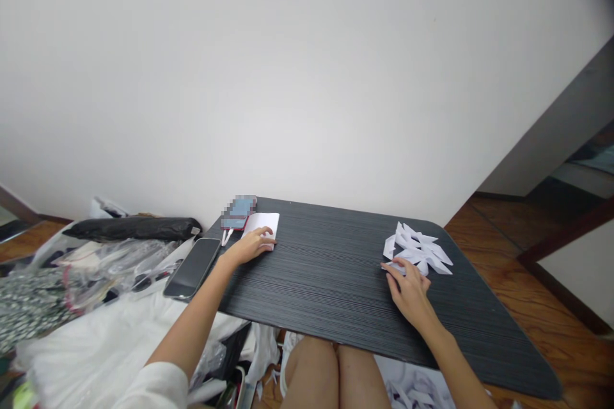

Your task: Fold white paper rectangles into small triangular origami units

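Paper is being handled at two places at once, so light pressure is called for in both. At the left of the frame, the white paper stack point(258, 220) is best met at its free right edge, where a single layer can be separated by the thumb without the rest being dragged. By the left hand point(253, 245) that edge is touched, fingers bent; whether the grip is closed on a sheet cannot be told. At the right of the frame, a folded piece point(394, 267) is met by the thumb and fingertips of the right hand point(407, 284); whether it is pinched or merely covered cannot be told. It is best guided by its firm edge, so that its points are not crushed and the heap is not pushed.

The folded piece lies on the dark tabletop point(330, 268), at the near left side of the paper heap point(417, 243). White, flat and narrow, it is partly hidden by the fingers; in the heap, sharp, angular points are fanned out and overlapped.
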`<action>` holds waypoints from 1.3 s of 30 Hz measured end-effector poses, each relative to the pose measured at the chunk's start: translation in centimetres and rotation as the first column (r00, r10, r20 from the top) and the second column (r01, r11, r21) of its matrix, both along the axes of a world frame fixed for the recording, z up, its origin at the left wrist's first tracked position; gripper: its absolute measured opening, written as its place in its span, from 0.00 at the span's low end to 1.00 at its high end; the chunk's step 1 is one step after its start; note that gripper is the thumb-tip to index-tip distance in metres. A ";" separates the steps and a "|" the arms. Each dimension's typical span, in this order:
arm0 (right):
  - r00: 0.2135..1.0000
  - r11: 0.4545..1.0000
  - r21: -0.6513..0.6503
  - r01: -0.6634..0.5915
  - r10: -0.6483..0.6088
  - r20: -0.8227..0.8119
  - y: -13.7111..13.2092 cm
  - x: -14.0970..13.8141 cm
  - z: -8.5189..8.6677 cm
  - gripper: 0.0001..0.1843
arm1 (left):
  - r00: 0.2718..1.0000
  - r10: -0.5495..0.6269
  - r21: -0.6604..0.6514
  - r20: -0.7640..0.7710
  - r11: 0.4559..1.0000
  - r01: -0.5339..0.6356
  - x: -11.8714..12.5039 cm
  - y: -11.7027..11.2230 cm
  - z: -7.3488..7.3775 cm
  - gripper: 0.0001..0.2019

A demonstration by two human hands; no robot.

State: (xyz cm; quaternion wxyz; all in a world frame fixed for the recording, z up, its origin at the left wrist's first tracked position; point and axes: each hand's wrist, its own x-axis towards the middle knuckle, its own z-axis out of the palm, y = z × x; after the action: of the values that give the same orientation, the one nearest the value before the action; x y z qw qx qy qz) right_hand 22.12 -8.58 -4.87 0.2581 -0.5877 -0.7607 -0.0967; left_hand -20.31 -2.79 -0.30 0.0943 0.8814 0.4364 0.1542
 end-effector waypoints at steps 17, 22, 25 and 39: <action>0.999 0.999 0.031 -0.012 0.014 -0.052 -0.2 0.4 0.3 0.16 | 0.994 0.073 0.109 0.084 0.991 -0.082 0.2 -0.4 -1.2 0.12; 0.998 0.999 0.040 -0.006 0.009 -0.069 -0.1 0.7 0.5 0.15 | 0.962 0.220 0.186 0.159 0.951 -0.249 1.1 -0.6 -0.3 0.08; 0.994 0.999 0.037 -0.018 0.022 -0.104 0.2 0.6 1.3 0.15 | 0.930 0.268 0.248 0.252 0.911 -0.329 1.5 -0.3 2.1 0.07; 0.434 0.833 -0.076 -0.547 0.205 -0.877 9.3 -7.6 6.3 0.24 | 0.511 0.026 -0.211 0.859 0.928 0.306 14.5 3.8 8.0 0.11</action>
State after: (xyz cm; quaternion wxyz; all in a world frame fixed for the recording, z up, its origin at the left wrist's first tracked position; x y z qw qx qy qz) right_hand 14.48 0.71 1.45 0.4970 -0.4062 -0.6562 0.3968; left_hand -5.84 1.00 7.74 0.4559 0.6959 0.2800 0.4790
